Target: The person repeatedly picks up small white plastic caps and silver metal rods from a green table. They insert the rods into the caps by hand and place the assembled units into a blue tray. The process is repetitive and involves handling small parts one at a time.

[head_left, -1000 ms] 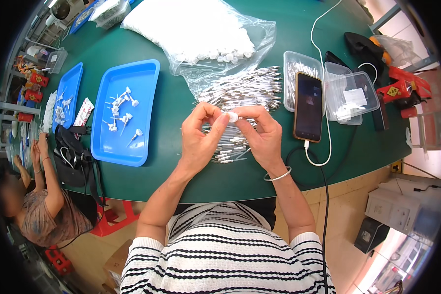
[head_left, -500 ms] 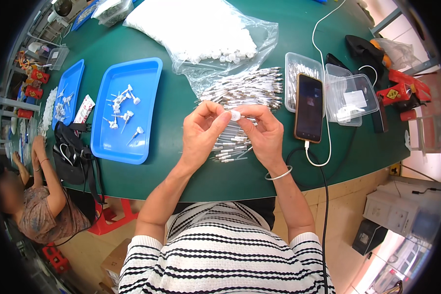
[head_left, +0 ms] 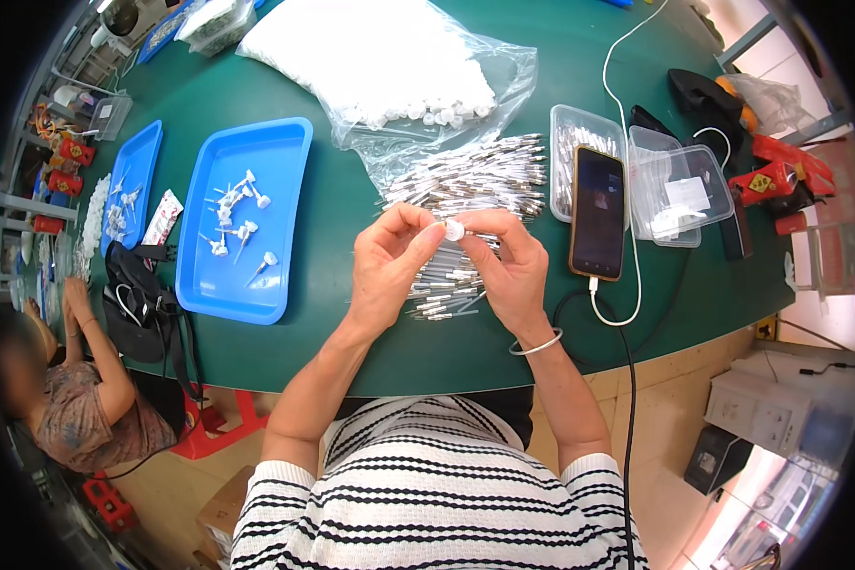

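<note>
Over the heap of thin metal-tipped tubes (head_left: 484,171), my two hands meet at the fingertips. Between them is a small white round plastic cap (head_left: 454,230). My left hand (head_left: 386,271) pinches one side of it with thumb and forefinger. The thumb and fingers of my right hand (head_left: 513,271) close in on the other side; any tube in that grip is hidden by the fingers. Beyond the heap, a clear plastic bag (head_left: 513,71) spills many loose white caps (head_left: 437,112). In the blue tray (head_left: 280,285) to the left lie several white-capped tube pieces (head_left: 263,266).
A phone (head_left: 597,214) on a white cable leans on a clear box (head_left: 560,185) of tubes; clear lids (head_left: 689,190) lie beside it. Left are a smaller blue tray (head_left: 147,157), a black bag (head_left: 133,309) and another person (head_left: 95,399) at the green table (head_left: 247,356).
My hands stay together on the cap, whose round face has turned slightly. The whole view has shifted a little. At the left, the other person's hands have moved slightly.
</note>
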Demonstrator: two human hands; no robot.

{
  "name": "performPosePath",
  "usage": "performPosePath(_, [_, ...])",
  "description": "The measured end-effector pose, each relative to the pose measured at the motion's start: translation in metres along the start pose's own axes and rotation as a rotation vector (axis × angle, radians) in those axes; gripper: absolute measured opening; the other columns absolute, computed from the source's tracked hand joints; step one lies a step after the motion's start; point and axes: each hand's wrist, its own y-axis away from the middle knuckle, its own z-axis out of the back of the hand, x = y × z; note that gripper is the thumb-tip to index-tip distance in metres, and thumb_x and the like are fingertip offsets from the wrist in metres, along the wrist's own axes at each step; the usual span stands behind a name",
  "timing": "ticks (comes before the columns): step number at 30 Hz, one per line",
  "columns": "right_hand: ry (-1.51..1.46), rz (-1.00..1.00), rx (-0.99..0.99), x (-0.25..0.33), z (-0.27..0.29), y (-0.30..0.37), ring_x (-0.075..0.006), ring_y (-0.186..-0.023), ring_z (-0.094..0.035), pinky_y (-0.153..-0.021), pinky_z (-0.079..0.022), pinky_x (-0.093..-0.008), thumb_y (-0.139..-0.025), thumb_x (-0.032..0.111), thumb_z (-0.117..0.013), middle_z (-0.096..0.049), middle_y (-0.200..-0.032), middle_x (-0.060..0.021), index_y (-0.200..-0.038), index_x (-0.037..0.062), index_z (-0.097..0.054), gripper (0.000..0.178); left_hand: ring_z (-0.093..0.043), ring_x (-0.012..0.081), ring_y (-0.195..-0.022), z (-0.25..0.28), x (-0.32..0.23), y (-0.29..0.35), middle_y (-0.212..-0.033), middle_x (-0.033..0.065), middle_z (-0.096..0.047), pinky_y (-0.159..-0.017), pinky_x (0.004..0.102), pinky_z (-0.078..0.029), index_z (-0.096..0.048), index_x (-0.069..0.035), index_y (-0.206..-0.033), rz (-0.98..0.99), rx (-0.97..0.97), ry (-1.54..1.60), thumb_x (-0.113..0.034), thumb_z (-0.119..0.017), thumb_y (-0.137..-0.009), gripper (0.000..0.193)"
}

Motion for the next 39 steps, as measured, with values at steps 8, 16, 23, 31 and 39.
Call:
performPosePath(8, [-0.161, -0.059, 0.006, 0.0, -0.001, 0.002, -0.0142, -0.091, -0.061, -0.08, -0.048, -0.0265, -0.086, 0.002, -0.065, -0.066, -0.097, -0.0076, -0.101, 0.0024, -0.062, 0.015, -0.05, 0.0047, -0.074, 0.002, 0.004, -0.001, -0.082, -0.0015, -0.058, -0.067, 0.0197, -0.04, -0.059, -0.002, -0.089, 0.076, 0.043, 0.088, -0.013, -0.063, -0.089, 0.011])
performPosePath(16, [-0.489, -0.156, 0.06, -0.007, 0.0, -0.003, -0.0153, -0.096, -0.059, -0.085, -0.05, -0.0281, -0.086, -0.003, -0.063, -0.062, -0.106, -0.01, -0.102, 0.0006, -0.062, 0.016, -0.052, 0.007, -0.073, 0.004, 0.003, -0.003, -0.081, 0.0003, -0.058, -0.068, 0.0223, -0.044, -0.058, -0.003, -0.089, 0.179, 0.143, 0.294, -0.015, -0.057, -0.094, 0.013])
performPosePath(23, [-0.432, -0.144, 0.1, -0.008, 0.0, -0.001, -0.0156, -0.102, -0.056, -0.088, -0.046, -0.0287, -0.084, -0.005, -0.064, -0.06, -0.11, -0.0087, -0.099, 0.0005, -0.064, 0.016, -0.049, 0.0062, -0.069, 0.0, 0.005, 0.0, -0.08, -0.0004, -0.054, -0.066, 0.0222, -0.043, -0.055, -0.005, -0.088, 0.042, 0.139, -0.038, -0.02, -0.049, -0.099, 0.019])
performPosePath(31, [-0.193, -0.131, -0.101, 0.005, 0.011, -0.004, -0.0122, -0.095, -0.059, -0.082, -0.047, -0.0249, -0.087, 0.002, -0.063, -0.066, -0.101, -0.0049, -0.104, -0.0001, -0.064, 0.017, -0.047, 0.0039, -0.063, 0.042, -0.033, -0.011, -0.068, -0.0038, -0.053, -0.059, 0.0197, -0.038, -0.06, -0.004, -0.081, -0.336, -0.298, -0.466, -0.019, -0.058, -0.095, 0.02])
performPosePath(39, [0.643, 0.113, 0.191, 0.028, 0.051, 0.042, -0.0276, -0.077, -0.059, -0.066, -0.049, -0.0336, -0.078, 0.0, -0.064, -0.062, -0.084, -0.0092, -0.089, 0.0027, -0.065, 0.011, -0.056, 0.0213, -0.07, 0.166, -0.066, 0.019, -0.077, 0.0062, -0.061, -0.065, 0.0324, -0.044, -0.062, -0.004, -0.083, -0.45, -0.55, -1.631, -0.018, -0.067, -0.085, 0.015])
